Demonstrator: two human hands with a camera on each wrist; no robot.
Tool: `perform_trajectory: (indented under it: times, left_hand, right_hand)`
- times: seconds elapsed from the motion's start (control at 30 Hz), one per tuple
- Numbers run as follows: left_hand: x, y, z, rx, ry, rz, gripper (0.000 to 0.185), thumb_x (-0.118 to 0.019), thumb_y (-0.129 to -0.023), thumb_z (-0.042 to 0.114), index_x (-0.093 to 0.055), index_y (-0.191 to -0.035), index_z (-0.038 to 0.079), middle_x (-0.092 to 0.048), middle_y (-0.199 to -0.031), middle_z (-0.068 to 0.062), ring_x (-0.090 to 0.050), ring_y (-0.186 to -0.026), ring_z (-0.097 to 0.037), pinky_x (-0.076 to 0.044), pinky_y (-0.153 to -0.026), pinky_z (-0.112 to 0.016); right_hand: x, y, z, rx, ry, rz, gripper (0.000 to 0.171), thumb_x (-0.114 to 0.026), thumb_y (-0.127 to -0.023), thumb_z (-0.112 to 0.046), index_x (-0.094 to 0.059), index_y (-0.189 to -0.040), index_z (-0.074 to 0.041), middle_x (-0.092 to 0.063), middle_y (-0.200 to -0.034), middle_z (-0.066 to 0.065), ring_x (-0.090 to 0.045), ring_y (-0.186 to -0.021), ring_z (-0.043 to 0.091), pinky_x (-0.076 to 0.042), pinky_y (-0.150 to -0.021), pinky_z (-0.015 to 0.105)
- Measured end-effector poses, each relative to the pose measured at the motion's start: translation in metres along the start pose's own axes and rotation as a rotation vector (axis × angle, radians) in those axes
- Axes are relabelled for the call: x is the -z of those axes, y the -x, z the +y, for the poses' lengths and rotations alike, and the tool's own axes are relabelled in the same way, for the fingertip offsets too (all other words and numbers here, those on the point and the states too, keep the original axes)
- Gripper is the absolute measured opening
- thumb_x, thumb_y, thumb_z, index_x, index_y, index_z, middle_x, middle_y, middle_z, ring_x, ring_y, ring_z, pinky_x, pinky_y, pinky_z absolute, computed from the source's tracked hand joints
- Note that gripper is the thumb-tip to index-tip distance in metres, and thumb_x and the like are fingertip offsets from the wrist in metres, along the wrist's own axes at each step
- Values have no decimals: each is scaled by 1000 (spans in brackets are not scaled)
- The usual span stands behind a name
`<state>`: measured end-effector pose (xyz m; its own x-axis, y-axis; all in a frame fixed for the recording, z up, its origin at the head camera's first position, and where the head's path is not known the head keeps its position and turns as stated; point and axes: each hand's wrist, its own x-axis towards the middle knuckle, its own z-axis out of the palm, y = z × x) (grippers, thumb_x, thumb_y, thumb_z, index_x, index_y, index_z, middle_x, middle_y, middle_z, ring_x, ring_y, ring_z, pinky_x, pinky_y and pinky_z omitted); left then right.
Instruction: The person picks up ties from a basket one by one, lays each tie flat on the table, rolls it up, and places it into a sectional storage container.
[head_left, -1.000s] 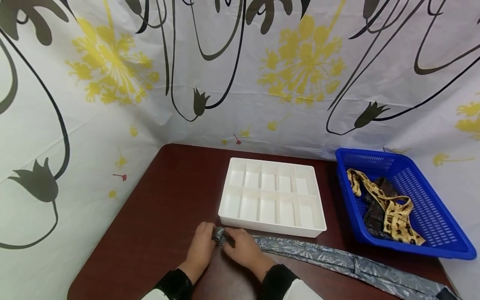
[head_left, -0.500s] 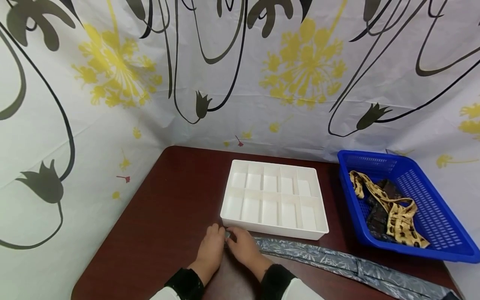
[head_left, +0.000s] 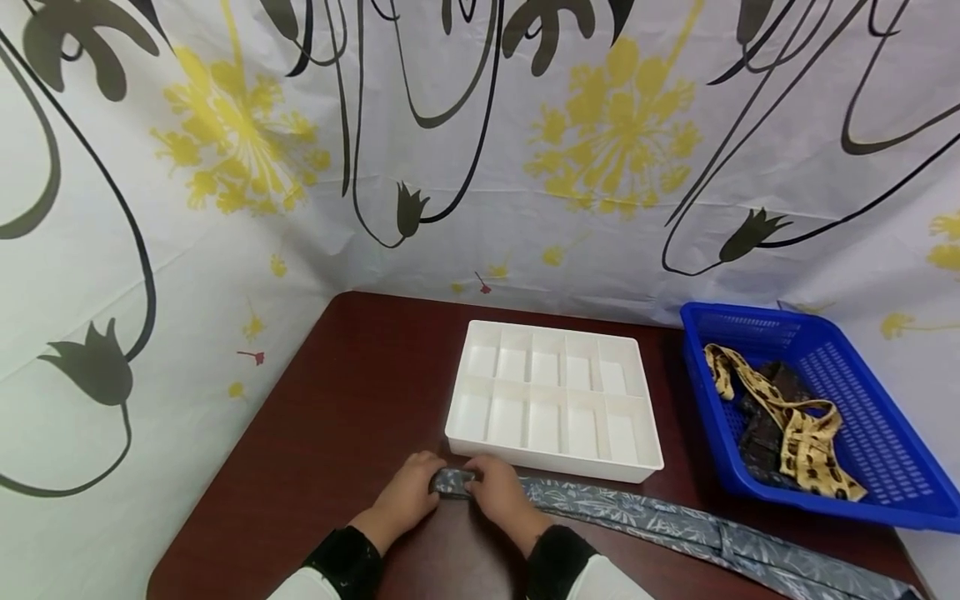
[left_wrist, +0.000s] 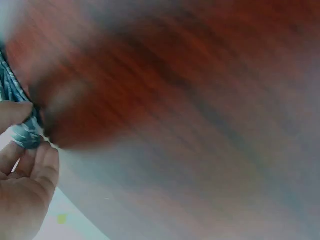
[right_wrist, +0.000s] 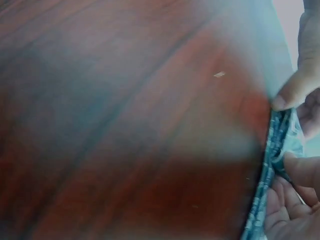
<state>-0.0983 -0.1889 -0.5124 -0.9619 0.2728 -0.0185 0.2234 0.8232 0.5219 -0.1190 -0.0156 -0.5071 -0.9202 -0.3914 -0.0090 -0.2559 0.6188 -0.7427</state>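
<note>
Two hands rolling a grey necktie on a worktop.

Left hand (head_left: 408, 498) and right hand (head_left: 495, 493) both pinch the grey patterned tie (head_left: 637, 521)'s rolled end, keeping it tight, just before the white divided tray (head_left: 555, 400).

Both wrist views were blurred. The grey tie (head_left: 675, 529) ran off the head view's bottom right corner, its rolled end partly hidden under the fingers (head_left: 480, 477).
</note>
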Motion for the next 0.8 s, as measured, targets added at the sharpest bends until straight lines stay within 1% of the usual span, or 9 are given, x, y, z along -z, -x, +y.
perform_trajectory:
  times: [0.13,0.27,0.4,0.5,0.6,0.7,0.8]
  left_hand:
    - [-3,0,-7,9,40,12,39,-74,-76,-4,-62,-114,-5,-60,-115,-13,-55,-107,-29,-49,-89,-42]
    - [-6,2,-9,17,46,43,39,-74,-76,-2,-62,-113,-6,-60,-114,-14,-54,-106,-29,-49,-87,-42]
    - [-8,3,-8,44,77,77,38,-74,-77,0,-62,-113,-6,-58,-113,-14,-52,-105,-29,-50,-85,-42]
    - [-10,3,-8,53,131,107,37,-73,-75,-1,-62,-111,-5,-58,-109,-12,-54,-101,-28,-50,-82,-40]
    - [-12,3,-9,83,247,128,38,-71,-73,-4,-61,-109,-4,-59,-100,-10,-57,-90,-22,-50,-74,-33]
    - [-14,4,-7,136,407,144,38,-69,-72,-6,-59,-108,-2,-59,-92,-8,-56,-79,-16,-49,-67,-25]
    - [-16,3,-2,166,534,157,39,-67,-71,-7,-57,-109,-3,-58,-90,-8,-54,-77,-13,-48,-66,-22]
  right_hand:
    - [-3,2,2,-3,39,22,19,-69,-81,0,-69,-100,1,-67,-99,12,-62,-96,29,-51,-83,44]
    - [-6,2,1,22,128,42,20,-66,-81,1,-69,-101,2,-67,-100,13,-62,-98,29,-51,-86,43]
    - [-9,4,0,45,222,105,19,-67,-81,2,-70,-100,0,-66,-97,11,-62,-95,27,-52,-82,40]
    - [-11,6,-1,46,273,151,19,-68,-80,1,-70,-99,-2,-65,-95,8,-61,-93,26,-53,-76,38]
    - [-13,7,0,41,298,179,18,-69,-81,-1,-69,-99,-4,-63,-96,6,-61,-94,25,-54,-73,37]
    - [-15,7,1,63,306,193,19,-69,-80,1,-68,-98,-5,-63,-96,4,-60,-95,23,-53,-73,36]
    - [-15,6,3,93,291,184,24,-67,-79,4,-66,-100,-7,-63,-98,3,-60,-96,22,-53,-75,35]
